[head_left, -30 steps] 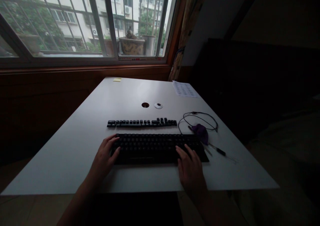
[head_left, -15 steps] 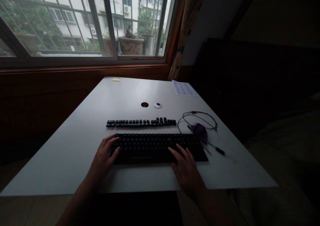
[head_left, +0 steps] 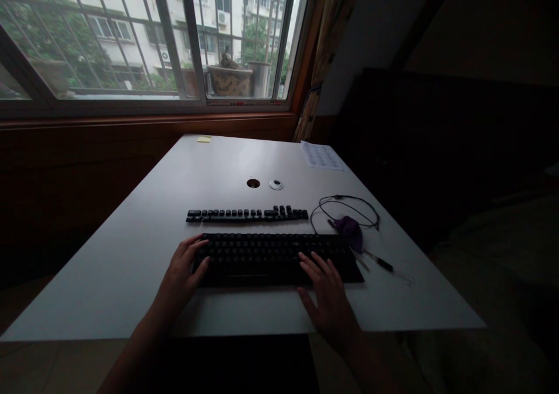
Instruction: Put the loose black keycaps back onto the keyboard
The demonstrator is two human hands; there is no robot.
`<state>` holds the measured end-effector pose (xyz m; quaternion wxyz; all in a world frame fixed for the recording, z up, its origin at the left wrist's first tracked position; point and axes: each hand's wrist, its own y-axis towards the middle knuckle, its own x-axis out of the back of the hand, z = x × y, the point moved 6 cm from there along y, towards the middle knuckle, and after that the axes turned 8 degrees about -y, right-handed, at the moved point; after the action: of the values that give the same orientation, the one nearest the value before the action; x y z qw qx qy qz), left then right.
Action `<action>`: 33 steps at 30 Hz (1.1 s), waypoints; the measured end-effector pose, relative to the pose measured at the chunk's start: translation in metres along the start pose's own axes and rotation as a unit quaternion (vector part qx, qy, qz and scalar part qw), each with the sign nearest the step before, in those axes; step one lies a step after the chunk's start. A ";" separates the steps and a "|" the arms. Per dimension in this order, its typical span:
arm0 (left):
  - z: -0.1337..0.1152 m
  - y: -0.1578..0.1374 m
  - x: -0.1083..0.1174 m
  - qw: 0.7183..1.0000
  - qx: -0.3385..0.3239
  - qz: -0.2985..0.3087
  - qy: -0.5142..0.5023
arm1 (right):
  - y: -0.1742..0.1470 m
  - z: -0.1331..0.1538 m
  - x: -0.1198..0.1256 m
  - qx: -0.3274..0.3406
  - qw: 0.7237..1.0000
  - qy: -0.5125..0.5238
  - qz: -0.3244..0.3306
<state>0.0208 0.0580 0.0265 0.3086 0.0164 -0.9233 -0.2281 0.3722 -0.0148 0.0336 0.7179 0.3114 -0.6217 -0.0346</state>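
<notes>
Wide, loose grip: the left hand [head_left: 180, 270] is at the left end of the keyboard [head_left: 253, 253], and the right hand [head_left: 328, 296] is spread over its right part, pinching nothing.
The right hand has slid a little to the left since 1 second ago, so its fingertips are over other keys now; the left hand has stayed put. The arms are cut off at the bottom. The keyboard lies on the near part of the white desk [head_left: 131, 254], but its front is too dark to make out, and I cannot tell if any finger pushes down. To the right, a purple cloth [head_left: 350, 232] hides what is under it. Behind the keyboard, loose keys [head_left: 245, 214] are too small to read.
</notes>
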 end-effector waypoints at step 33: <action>0.007 0.001 0.008 0.999 0.022 -0.048 -0.006 | -0.020 -0.088 -0.012 -0.115 0.993 -0.023 -0.027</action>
<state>0.0108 0.0606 0.0269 0.2912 0.0658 -0.9283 -0.2218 0.4564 0.0095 0.0105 0.7335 0.2423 -0.6212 -0.1322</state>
